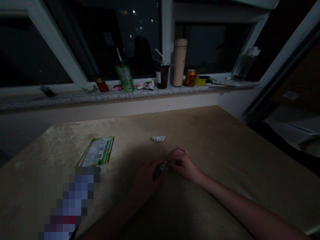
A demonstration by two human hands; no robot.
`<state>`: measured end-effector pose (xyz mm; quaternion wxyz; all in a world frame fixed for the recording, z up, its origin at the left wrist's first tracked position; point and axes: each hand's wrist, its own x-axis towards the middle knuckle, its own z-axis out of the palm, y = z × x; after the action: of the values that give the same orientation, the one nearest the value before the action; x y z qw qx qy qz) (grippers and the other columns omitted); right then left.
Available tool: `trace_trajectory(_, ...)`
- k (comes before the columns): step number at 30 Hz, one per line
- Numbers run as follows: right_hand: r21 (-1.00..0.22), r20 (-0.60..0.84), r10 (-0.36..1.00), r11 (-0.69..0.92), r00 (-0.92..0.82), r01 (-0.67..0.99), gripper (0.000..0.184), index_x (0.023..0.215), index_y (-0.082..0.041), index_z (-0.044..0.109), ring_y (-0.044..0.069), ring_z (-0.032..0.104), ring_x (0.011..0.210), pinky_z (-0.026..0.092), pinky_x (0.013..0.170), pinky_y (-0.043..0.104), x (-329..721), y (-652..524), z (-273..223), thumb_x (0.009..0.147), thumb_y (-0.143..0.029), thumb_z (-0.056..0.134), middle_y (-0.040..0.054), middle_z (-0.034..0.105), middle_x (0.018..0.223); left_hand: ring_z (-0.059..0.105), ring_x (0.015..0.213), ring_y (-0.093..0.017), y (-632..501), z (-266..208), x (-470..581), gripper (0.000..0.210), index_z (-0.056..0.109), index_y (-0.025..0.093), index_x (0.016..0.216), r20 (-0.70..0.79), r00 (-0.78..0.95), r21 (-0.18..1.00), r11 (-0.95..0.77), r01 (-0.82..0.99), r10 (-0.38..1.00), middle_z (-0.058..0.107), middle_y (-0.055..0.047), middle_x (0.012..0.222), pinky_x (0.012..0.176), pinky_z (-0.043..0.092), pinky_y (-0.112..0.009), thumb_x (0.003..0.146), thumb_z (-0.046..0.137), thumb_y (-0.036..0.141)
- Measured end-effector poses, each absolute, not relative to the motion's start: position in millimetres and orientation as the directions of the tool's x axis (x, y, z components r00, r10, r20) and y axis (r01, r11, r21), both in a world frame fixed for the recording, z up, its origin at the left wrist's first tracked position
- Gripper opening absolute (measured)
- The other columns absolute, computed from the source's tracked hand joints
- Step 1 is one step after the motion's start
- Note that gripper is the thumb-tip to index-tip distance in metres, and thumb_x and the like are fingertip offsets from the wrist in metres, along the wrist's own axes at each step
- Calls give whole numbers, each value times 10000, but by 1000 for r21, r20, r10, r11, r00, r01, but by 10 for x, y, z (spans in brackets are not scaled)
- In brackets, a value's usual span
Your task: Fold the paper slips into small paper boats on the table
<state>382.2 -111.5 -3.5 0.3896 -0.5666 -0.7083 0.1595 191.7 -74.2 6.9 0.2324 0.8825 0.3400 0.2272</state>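
Over the middle of the table, a small green-and-white printed piece [163, 167], perhaps folded paper or wrapper, sits between my two hands. My left hand [147, 176] grips its left side with thumb and fingers, mostly in shadow. From the right, my right hand [183, 164] pinches its upper right edge between thumb and forefinger, the other fingers curled. Just beyond my hands lies a similar curled green-and-white piece [158, 138], touched by neither. The dim light hides the exact kind of the held piece.
A flat green printed packet [97, 151] lies on the table [212, 133] at left, above a pixelated blue object [77, 196]. Along the granite windowsill [147, 94] stand a green cup [125, 78], a dark cup [162, 76], a tall flask [179, 63] and an orange can [191, 78].
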Motion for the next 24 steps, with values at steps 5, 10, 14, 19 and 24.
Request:
trace_trajectory(5, -647, 454, 883, 416, -116, 639, 149, 794, -198, 673, 153, 610, 740, 416, 756, 309, 3791, -1159, -9, 849, -327, 624, 10, 653, 716, 595, 1005, -213, -760, 101, 1890, 206, 613, 221, 1035, 262, 637, 619, -633, 465, 725, 644, -42, 1083, 907, 456, -380, 903, 476, 300)
trace_trajectory(10, -487, 532, 813, 521, -235, 701, 140, 838, -206, 684, 175, 600, 743, 406, 736, 327, 3755, -1219, 14, 871, -305, 591, 29, 675, 737, 661, 867, -186, -760, 97, 1866, 208, 637, 242, 1008, 236, 636, 652, -605, 458, 735, 703, 2, 951, 813, 516, -324, 914, 466, 315)
trace_trajectory(14, -454, 546, 797, 540, -258, 709, 134, 878, -209, 689, 180, 605, 754, 422, 738, 330, 3740, -1236, 20, 871, -291, 583, 36, 687, 758, 671, 865, -191, -759, 84, 1844, 224, 650, 238, 991, 234, 630, 654, -599, 462, 740, 713, 6, 964, 822, 519, -336, 910, 456, 314)
trace_trajectory(19, -658, 447, 881, 441, -154, 611, 146, 879, -196, 697, 147, 622, 724, 466, 643, 249, 3712, -1248, -3, 874, -272, 573, 47, 686, 817, 678, 862, -197, -765, 84, 1830, 246, 654, 247, 978, 233, 623, 649, -596, 473, 747, 718, 14, 964, 828, 522, -348, 915, 427, 317)
trace_trajectory(24, -772, 366, 928, 343, -68, 535, 108, 872, -181, 696, 125, 607, 655, 454, 571, 209, 3661, -1264, 8, 832, -230, 609, 30, 676, 770, 686, 819, -193, -770, 90, 1836, 244, 644, 243, 990, 228, 616, 659, -585, 473, 754, 721, 6, 923, 769, 536, -316, 909, 425, 311)
